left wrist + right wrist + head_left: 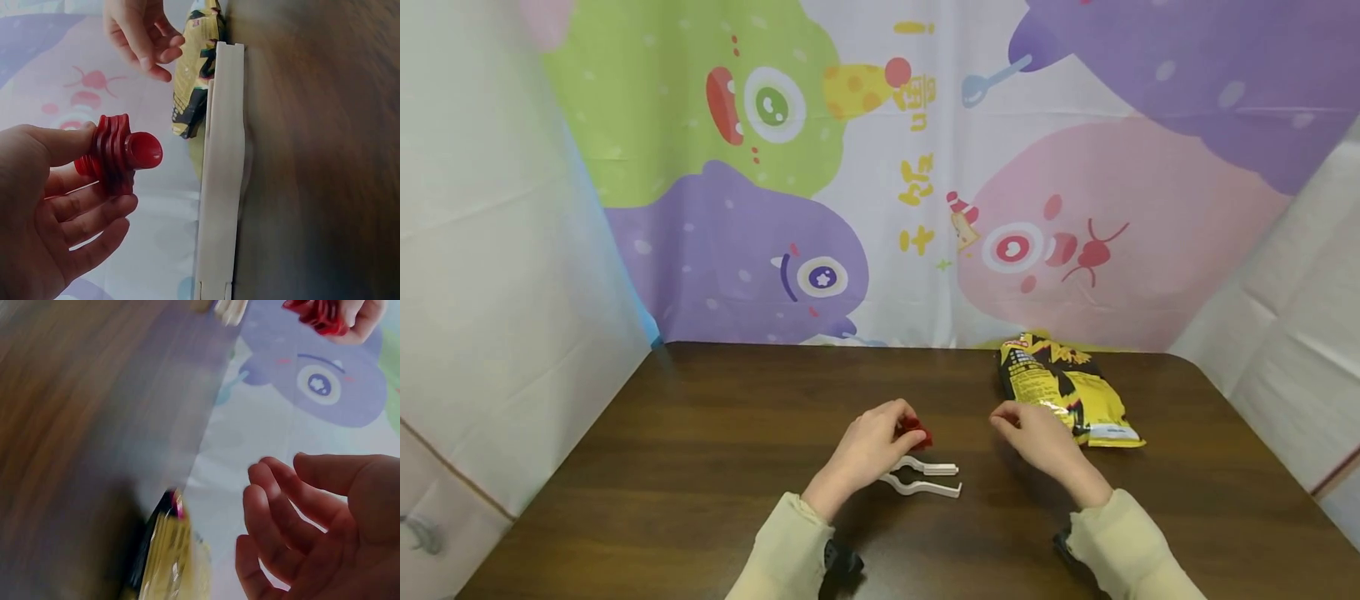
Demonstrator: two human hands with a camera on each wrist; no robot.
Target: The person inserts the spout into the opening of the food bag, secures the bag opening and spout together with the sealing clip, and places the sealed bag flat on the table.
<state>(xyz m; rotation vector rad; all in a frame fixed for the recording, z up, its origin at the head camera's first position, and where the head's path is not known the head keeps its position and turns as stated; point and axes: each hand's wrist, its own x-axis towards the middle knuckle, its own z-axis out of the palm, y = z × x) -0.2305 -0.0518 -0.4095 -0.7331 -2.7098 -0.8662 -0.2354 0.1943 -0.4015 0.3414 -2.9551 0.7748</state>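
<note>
My left hand (867, 446) pinches a small red plastic spout (114, 156) between thumb and fingers. This piece has a ribbed body and a short round tube, clearest in the left wrist view. Just below that hand lies a white bag clip (928, 490) on the table, its two arms spread apart and its hinge end hidden by the hand in the head view. My right hand (1041, 437) hovers near the snack bag with nothing in it. Its fingers (265, 534) are loosely bent, the thumb apart from them, in the right wrist view.
A yellow and black snack bag (1097, 400) lies at the back right of the brown wooden table (737, 417). Behind the table hangs a cartoon-printed curtain (910, 308). White cloth (482, 208) closes in the sides.
</note>
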